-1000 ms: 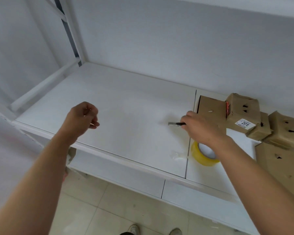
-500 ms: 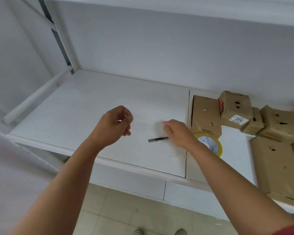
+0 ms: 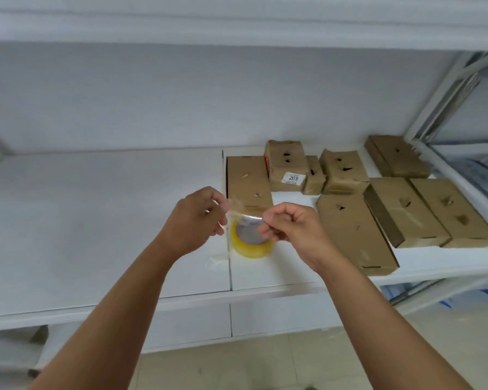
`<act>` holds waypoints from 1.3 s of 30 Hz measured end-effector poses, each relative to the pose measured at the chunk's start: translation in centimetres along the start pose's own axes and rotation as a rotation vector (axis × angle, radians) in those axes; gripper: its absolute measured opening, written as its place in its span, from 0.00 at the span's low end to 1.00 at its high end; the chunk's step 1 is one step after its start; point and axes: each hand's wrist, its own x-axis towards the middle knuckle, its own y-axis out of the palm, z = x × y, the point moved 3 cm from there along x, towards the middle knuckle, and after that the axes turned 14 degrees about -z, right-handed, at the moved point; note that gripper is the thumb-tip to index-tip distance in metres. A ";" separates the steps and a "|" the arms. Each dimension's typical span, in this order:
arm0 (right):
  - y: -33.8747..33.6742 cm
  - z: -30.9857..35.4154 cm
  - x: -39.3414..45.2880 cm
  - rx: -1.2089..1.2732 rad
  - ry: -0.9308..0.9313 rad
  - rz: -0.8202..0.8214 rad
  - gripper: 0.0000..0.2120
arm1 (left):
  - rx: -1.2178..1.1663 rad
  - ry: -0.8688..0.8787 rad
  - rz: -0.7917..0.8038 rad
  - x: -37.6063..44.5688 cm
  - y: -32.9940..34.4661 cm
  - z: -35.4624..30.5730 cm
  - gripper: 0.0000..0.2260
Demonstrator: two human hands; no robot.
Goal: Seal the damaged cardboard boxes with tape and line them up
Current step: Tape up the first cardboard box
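Both hands, left hand (image 3: 197,218) and right hand (image 3: 289,225), are pinched on a tape strip (image 3: 244,212); slack risks it being folded onto itself.

White shelf board (image 3: 96,220) spanning the view, split by a thin dark seam (image 3: 229,266) running front to back. Plain white back wall (image 3: 181,94) rising behind. Upper shelf edge (image 3: 237,23) crossing overhead. White metal upright and diagonal brace (image 3: 440,91) standing at far right. Pale tiled floor (image 3: 237,367) showing below the front lip. Lower shelf level (image 3: 468,164) lying beyond the right upright, contents blurred.
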 end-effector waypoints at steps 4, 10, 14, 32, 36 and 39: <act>-8.0 -0.3 0.3 -0.088 -0.032 -0.099 0.06 | -0.061 -0.071 0.133 0.0 7.2 -2.3 0.05; -22.9 1.2 1.5 -0.115 -0.030 -0.267 0.05 | -0.019 -0.221 0.120 -0.1 18.3 -4.8 0.08; -30.0 2.5 2.8 -0.043 -0.018 -0.292 0.04 | 0.364 -0.049 0.012 -1.6 24.9 -6.1 0.15; -29.6 -1.7 5.8 0.117 0.142 -0.189 0.03 | 0.949 0.255 0.358 -5.6 30.2 -4.6 0.40; -27.5 -1.9 6.5 0.140 0.152 -0.154 0.05 | 0.922 0.325 0.475 -5.5 26.7 -2.6 0.39; -25.6 -2.4 6.9 0.234 0.209 -0.134 0.06 | 0.895 0.360 0.502 -5.0 25.1 -1.7 0.38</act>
